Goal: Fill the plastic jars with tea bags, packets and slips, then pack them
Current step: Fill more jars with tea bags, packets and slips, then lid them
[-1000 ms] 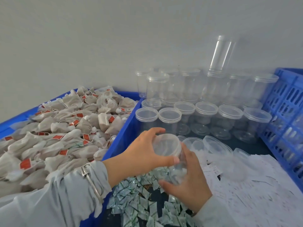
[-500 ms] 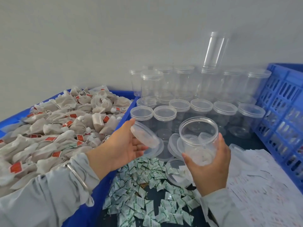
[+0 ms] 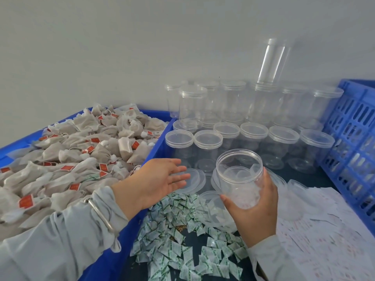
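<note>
Plain grey wall backs the bench; at 9 o'clock I see a blue bin (image 3: 156, 142) heaped with tea bags (image 3: 81, 151). At 12 to 1 o'clock stand stacked jars (image 3: 249, 110), lidded and seemingly empty, with a blue crate (image 3: 353, 138) at 3 o'clock. Slips (image 3: 324, 230) spread at 4 o'clock, packets (image 3: 178, 236) lie scattered at 6 o'clock, and loose lids (image 3: 194, 179) sit near centre.

My right hand (image 3: 253, 211) grasps the open jar (image 3: 239, 179) from below, fingers wrapped round its lower wall. It is upright with its mouth tipped slightly toward me, held just above the lids, and empty as far as I can tell. My left hand (image 3: 160, 179) hovers palm-up with fingers released and straight, holding nothing, over the bin's right edge.

Key relation: the tea bags lie at 9 o'clock of the left hand, touching distance from it, while the jar's mouth sits at 3 o'clock of that hand. I judge the left hand nearer the bags, so it should fetch them and drop them down the jar's vertical axis.
</note>
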